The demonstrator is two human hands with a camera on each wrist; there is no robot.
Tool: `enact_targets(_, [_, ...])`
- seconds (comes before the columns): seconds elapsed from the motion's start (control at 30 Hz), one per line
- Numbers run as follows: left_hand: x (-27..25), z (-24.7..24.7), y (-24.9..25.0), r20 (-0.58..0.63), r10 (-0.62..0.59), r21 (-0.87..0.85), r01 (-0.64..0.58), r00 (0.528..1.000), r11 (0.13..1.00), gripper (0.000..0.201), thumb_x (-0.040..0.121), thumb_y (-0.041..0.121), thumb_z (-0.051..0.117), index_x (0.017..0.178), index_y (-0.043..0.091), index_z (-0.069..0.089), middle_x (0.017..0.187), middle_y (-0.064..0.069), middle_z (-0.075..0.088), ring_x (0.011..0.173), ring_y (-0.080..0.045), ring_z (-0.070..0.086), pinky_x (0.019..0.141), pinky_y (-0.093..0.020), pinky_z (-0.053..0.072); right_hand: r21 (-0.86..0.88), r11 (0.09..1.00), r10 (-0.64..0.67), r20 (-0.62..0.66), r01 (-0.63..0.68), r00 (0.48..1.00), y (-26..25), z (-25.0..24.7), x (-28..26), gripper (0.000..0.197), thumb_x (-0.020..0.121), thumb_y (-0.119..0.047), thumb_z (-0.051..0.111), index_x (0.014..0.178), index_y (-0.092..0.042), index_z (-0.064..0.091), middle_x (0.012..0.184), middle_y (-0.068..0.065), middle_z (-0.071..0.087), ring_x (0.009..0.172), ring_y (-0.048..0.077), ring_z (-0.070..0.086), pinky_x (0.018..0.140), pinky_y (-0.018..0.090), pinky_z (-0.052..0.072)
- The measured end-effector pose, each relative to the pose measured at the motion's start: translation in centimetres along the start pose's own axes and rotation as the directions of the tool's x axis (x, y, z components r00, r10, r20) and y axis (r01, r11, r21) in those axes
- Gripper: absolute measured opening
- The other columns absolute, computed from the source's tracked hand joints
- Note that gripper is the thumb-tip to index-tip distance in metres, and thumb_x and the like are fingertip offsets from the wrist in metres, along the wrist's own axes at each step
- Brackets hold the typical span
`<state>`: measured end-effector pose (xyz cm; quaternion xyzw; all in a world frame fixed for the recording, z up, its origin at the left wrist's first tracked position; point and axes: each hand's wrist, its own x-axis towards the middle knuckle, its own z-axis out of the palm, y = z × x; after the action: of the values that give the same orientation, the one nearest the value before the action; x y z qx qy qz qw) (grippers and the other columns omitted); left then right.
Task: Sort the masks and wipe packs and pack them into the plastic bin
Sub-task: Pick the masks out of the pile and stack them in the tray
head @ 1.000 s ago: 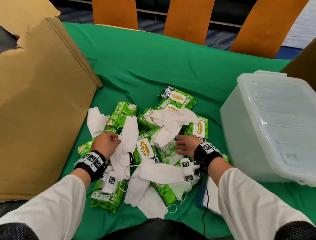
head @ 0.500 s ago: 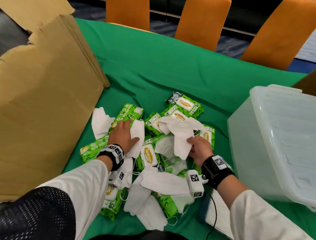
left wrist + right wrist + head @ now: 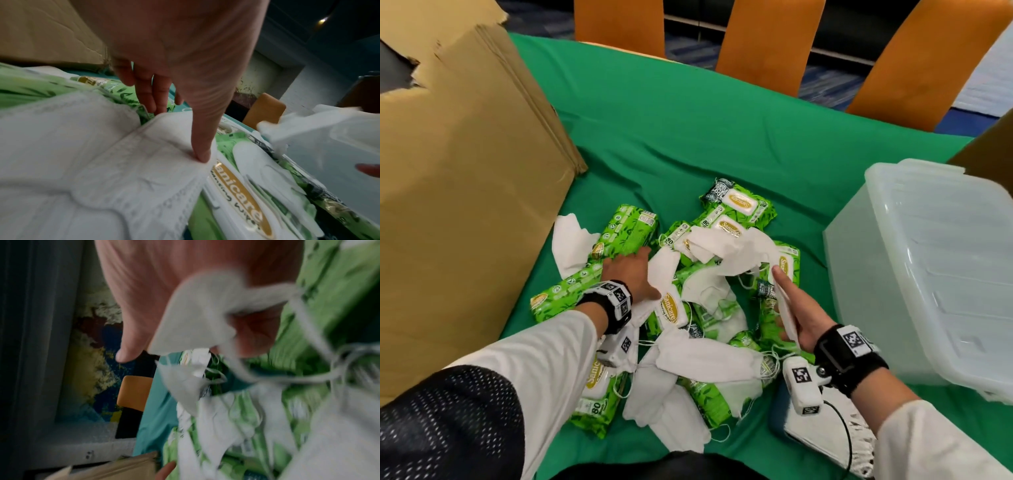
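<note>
A pile of green wipe packs (image 3: 739,205) and white masks (image 3: 705,359) lies on the green tablecloth. My left hand (image 3: 633,274) rests on one white mask (image 3: 666,267) at the pile's left. In the left wrist view its thumb (image 3: 202,152) presses that mask (image 3: 102,146), and straight fingers reach past its far edge. My right hand (image 3: 798,318) holds another white mask (image 3: 784,308) on edge at the pile's right, index finger extended. The right wrist view shows fingers curled round this mask (image 3: 195,313). The clear plastic bin (image 3: 928,274) stands to the right with its lid on.
A large cardboard box (image 3: 465,171) fills the left side, close to the pile. Orange chair backs (image 3: 763,41) line the table's far edge. A white flat object (image 3: 825,431) with a cable lies under my right forearm. Bare green cloth (image 3: 705,130) stretches beyond the pile.
My right hand has pulled a mask out of the middle of the pile and turned it on edge toward the bin side. The left hand stays on its mask, slid slightly forward.
</note>
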<state>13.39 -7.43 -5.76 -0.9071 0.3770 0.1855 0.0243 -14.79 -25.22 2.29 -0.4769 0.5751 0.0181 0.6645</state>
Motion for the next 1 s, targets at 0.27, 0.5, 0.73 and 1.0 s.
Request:
enact_targets(0.27, [-2.3,-3.3,1.2,-0.203,-0.107,-0.374,0.024,0.973,0.927,0.031,0.086,0.048,0.064,0.111,0.033,0.073,0.105,-0.001,0.074,0.102,-0.029,0.063,0.098,-0.044,0.045,-0.208,0.955,-0.214,0.017,0.212,0.977,-1.2,-1.3,0.8,0.043,0.083,-0.004,0.063,0.125,-0.011,0.056,0.093,0.009,0.061,0.073,0.019,0.055,0.054,0.028,0.048])
enact_targets(0.5, [-7.2,-7.1,3.1,-0.178,-0.048,-0.942,-0.156,0.983,0.295,0.014,0.093,0.015,0.072,0.106,0.011,0.073,0.103,-0.004,0.076,0.089,-0.021,0.071,0.077,-0.034,0.056,0.225,0.974,-0.078,0.202,0.031,0.976,-0.8,-0.1,-1.1,0.036,0.098,-0.010,0.037,0.127,0.002,0.054,0.118,0.024,0.069,0.097,0.036,0.067,0.080,0.051,0.060])
enact_targets(0.73, [-10.5,-5.7,5.8,0.012,0.034,-0.999,0.014,0.999,-0.047,0.026,0.091,-0.006,0.067,0.113,0.007,0.070,0.104,-0.006,0.079,0.092,-0.020,0.075,0.079,-0.033,0.060,0.214,0.965,-0.199,0.235,0.149,0.951,1.2,3.6,-2.0,0.037,0.093,-0.001,0.065,0.127,0.011,0.062,0.122,0.030,0.068,0.117,0.047,0.063,0.104,0.057,0.049])
enact_targets(1.0, [-12.1,-4.2,7.2,0.253,-0.015,-0.919,0.235,0.967,-0.316,0.019,0.089,0.001,0.070,0.108,0.005,0.071,0.097,-0.010,0.078,0.075,-0.020,0.074,0.061,-0.029,0.060,0.289,0.927,-0.286,0.134,0.239,0.949,1.7,5.1,-3.4,0.019,0.091,0.000,0.069,0.109,0.003,0.071,0.112,0.025,0.073,0.105,0.039,0.071,0.096,0.051,0.057])
